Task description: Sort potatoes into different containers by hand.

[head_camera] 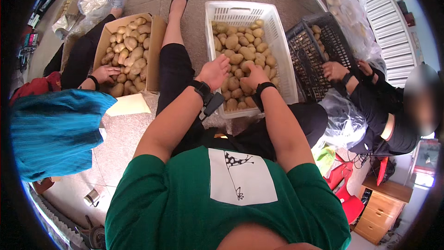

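Note:
A white plastic crate (282, 52) with slotted walls stands on the floor before me, holding many loose potatoes (246, 53). My left hand (214, 72) is over the crate's left rim, fingers stretched out and nothing seen in its grasp. Inside the crate, my right hand (256, 77) reaches down among the potatoes. Its thumb and fingers are spread around the near side of a potato (247, 66); whether they grip it is unclear. Both wrists carry black bands, and a dark device (213, 103) is strapped at the left one.
To the left, a co-worker's hand (105, 73) touches potatoes in a cardboard box (158, 53). At right, another person's hand (335, 71) is at a black plastic crate (301, 53) with some potatoes. Clear plastic bags (343, 119) lie beside my right knee. My leg (175, 60) stretches between box and crate.

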The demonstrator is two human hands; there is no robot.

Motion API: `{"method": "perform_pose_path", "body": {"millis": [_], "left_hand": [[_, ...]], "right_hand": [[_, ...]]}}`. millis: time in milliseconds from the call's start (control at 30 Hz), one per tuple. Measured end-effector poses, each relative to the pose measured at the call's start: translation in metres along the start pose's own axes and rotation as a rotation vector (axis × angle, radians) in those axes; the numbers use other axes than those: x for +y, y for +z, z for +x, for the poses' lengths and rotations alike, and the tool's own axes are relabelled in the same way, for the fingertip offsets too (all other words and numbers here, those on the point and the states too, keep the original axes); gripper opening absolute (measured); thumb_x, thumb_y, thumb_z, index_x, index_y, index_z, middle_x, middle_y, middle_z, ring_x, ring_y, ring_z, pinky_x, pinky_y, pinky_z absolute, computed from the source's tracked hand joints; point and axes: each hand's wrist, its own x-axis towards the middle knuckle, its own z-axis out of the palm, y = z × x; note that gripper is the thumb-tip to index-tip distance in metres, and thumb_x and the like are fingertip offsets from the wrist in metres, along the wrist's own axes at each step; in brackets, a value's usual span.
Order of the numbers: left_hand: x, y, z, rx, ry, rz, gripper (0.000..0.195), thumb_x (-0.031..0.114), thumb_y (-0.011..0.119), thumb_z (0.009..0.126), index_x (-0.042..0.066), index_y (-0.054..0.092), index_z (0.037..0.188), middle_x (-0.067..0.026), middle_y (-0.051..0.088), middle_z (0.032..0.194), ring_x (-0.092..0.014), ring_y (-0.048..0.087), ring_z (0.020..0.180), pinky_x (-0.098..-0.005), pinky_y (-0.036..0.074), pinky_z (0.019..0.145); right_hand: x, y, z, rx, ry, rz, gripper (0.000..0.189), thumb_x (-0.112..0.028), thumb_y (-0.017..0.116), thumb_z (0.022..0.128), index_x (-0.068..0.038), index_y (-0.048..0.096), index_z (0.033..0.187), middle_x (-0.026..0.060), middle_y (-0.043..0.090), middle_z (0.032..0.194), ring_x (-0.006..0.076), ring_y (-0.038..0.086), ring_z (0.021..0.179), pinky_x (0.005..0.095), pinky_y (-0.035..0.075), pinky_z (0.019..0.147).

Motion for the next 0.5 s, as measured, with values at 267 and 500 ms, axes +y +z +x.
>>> {"method": "perform_pose_path", "body": {"millis": [267, 500], "left_hand": [[0.004, 0.010, -0.007, 0.003, 0.002, 0.010, 0.056, 0.030, 0.030, 0.095, 0.003, 0.006, 0.138, -0.0082, 0.010, 0.146, -0.024, 0.006, 0.134, -0.0377, 0.005, 0.108], [-0.012, -0.011, 0.005, -0.078, 0.067, 0.074, 0.045, 0.025, 0.025, 0.095, 0.007, 0.021, 0.136, -0.0083, 0.025, 0.141, -0.024, 0.026, 0.127, -0.0357, 0.017, 0.106]], "right_hand": [[0.014, 0.008, 0.017, -0.048, 0.188, -0.205, 0.051, -0.034, 0.067, 0.069, -0.007, 0.056, 0.110, 0.0156, 0.044, 0.120, 0.0311, 0.043, 0.111, 0.0364, 0.039, 0.093], [0.027, 0.018, 0.012, 0.020, 0.074, -0.202, 0.046, -0.030, 0.066, 0.069, -0.005, 0.057, 0.106, 0.0184, 0.054, 0.109, 0.0325, 0.052, 0.102, 0.0378, 0.043, 0.088]]}}
